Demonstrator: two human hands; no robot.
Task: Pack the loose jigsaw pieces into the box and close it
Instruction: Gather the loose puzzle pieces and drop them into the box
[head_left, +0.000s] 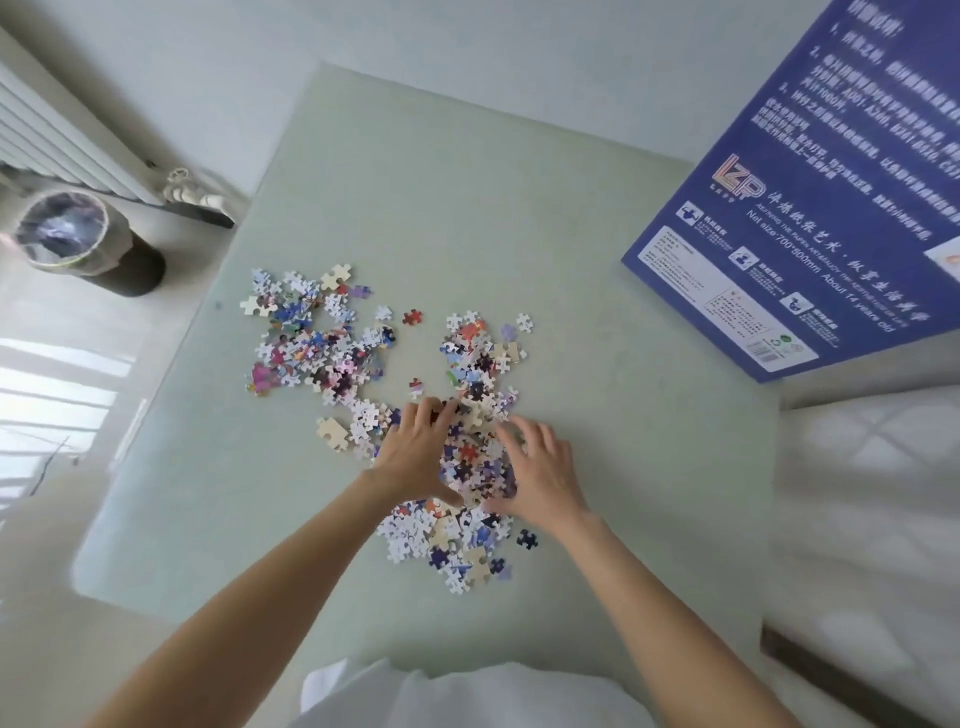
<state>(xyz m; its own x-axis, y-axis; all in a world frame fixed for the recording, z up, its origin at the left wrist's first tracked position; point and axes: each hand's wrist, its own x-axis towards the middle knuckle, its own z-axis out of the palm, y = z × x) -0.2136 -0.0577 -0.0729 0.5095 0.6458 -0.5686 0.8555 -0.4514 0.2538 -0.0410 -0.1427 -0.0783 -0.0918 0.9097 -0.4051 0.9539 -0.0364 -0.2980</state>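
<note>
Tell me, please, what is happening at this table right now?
A person is gathering loose jigsaw pieces on a pale green table. The left hand and right hand lie on either side of the nearest heap, fingers spread, as if to scoop it together. A second scatter of pieces lies farther left, untouched. The blue puzzle box sits at the table's far right corner; no pieces are packed yet, as far as can be seen.

Bare forearms, ringless hands (483, 457), white garment (467, 696) below.
</note>
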